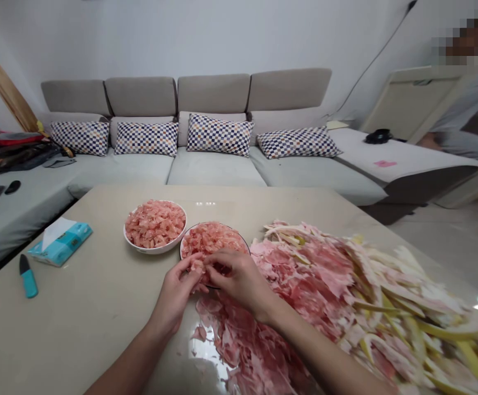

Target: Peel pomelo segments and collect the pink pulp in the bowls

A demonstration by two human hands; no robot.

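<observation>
My left hand (176,288) is closed on a small pale-pink piece of pomelo flesh (198,267), held over the near edge of a dark-rimmed plate (248,248). My right hand (236,280) meets it from the right, with thumb and fingers pinched at the same piece. Loose pink pomelo flesh (212,237) is heaped on the plate. Just behind and left stands a white bowl (156,250), piled high with more pink pomelo flesh (155,222). Pink membrane scraps (259,345) lie under and beside my right forearm.
Thick yellow-white pomelo rinds (423,323) cover the table's right side. On the left are a blue tissue pack (61,241) and a turquoise-handled knife (28,280). A grey sofa (218,167) with checked cushions stands behind the table (86,323). Another person (461,120) is at the far right.
</observation>
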